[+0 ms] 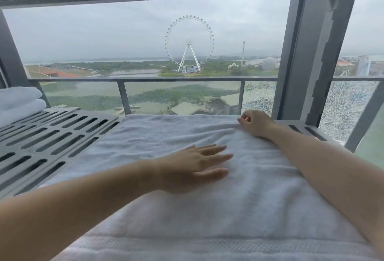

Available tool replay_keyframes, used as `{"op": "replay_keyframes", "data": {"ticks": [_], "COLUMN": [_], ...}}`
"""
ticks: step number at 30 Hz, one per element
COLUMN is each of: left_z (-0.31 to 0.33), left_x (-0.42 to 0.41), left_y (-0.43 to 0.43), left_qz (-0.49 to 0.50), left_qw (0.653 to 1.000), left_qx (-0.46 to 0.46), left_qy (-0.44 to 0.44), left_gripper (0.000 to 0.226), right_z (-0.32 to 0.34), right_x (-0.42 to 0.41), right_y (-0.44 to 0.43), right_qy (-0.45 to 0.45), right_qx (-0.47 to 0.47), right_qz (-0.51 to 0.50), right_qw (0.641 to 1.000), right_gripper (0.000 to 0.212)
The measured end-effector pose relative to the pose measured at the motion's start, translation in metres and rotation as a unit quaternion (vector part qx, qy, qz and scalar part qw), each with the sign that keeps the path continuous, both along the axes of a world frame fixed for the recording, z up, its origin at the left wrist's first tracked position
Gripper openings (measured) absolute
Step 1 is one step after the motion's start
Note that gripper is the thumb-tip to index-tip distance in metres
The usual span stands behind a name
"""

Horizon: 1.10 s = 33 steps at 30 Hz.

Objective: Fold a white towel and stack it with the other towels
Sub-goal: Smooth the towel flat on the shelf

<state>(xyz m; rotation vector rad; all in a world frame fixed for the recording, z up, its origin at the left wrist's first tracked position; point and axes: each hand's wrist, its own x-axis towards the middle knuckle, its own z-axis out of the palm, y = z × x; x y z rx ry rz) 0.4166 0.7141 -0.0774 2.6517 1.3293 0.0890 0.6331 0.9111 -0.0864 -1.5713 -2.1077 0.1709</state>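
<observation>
White towel (239, 198): one item, laid out flat on a grey slotted shelf (52, 136) before a window, with its near hem at the bottom of the view and its far edge by the glass railing (124, 98). The left hand (193, 167) is rested palm-down on the middle of the cloth, fingers straight and slightly spread. The right hand (256, 123) is placed at the far right edge, fingers curled and the cloth pinched there (light creases are seen beside it). Folded towels (18, 102), two stacked, are kept at the far left of the shelf, well apart. A Ferris wheel (189, 44) is seen outside.
</observation>
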Motion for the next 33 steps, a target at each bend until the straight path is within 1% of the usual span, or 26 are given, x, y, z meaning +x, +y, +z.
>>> {"op": "replay_keyframes", "data": {"ticks": [1,3,6,8,11,13,15,18,20,23,25,27,30,33], "left_z": [0.003,0.005,-0.007,-0.016,-0.021,-0.021,-0.022,-0.022,-0.022,-0.022,-0.019,-0.015,-0.010,-0.002], "left_x": [-0.002,-0.006,-0.010,-0.011,-0.014,-0.016,-0.015,-0.014,-0.014,-0.013,-0.016,-0.025,-0.054,-0.088], "left_y": [0.011,0.030,0.042,0.043,0.044,0.046,0.046,0.046,0.047,0.048,0.052,0.060,0.079,0.101], "left_qz": [0.026,0.062,0.076,0.077,0.074,0.073,0.070,0.069,0.071,0.072,0.073,0.087,0.136,0.183], "left_qw": [1.000,0.997,0.996,0.996,0.997,0.997,0.997,0.997,0.997,0.997,0.997,0.996,0.990,0.983], "left_qx": [0.003,0.001,-0.007,-0.001,0.009,0.012,0.010,0.009,0.012,0.007,-0.011,-0.027,-0.029,0.016], "left_qy": [0.014,0.042,0.040,0.036,0.026,0.017,0.018,0.018,0.016,0.015,0.004,-0.011,-0.022,-0.021], "left_gripper": [0.066,0.063,0.058,0.058,0.059,0.059,0.060,0.061,0.060,0.058,0.058,0.059,0.061,0.056], "right_z": [-0.001,-0.001,0.006,0.011,0.018,0.025,0.029,0.030,0.032,0.029,0.014,-0.002,-0.006,0.002], "right_x": [0.001,0.001,-0.001,-0.003,-0.006,-0.008,-0.009,-0.019,-0.028,-0.044,-0.054,-0.055,-0.051,-0.061], "right_y": [0.000,0.000,0.003,0.006,0.009,0.012,0.016,0.015,0.015,0.011,0.009,0.009,0.010,0.008], "right_qy": [0.002,0.004,0.021,0.001,-0.032,-0.054,-0.057,-0.114,-0.103,-0.028,-0.034,-0.050,-0.019,0.001], "right_qx": [-0.003,-0.021,-0.061,-0.076,-0.097,-0.090,-0.067,-0.070,-0.065,-0.018,-0.003,0.003,0.028,0.065], "right_qz": [-0.003,-0.008,-0.028,-0.037,-0.039,-0.041,-0.061,-0.076,-0.049,0.045,0.088,0.096,0.116,0.149], "right_qw": [1.000,1.000,0.997,0.996,0.994,0.994,0.994,0.988,0.991,0.998,0.996,0.994,0.993,0.987], "right_gripper": [0.016,0.014,0.025,0.027,0.017,0.014,0.012,0.014,0.018,0.015,0.016,0.021,0.016,0.011]}}
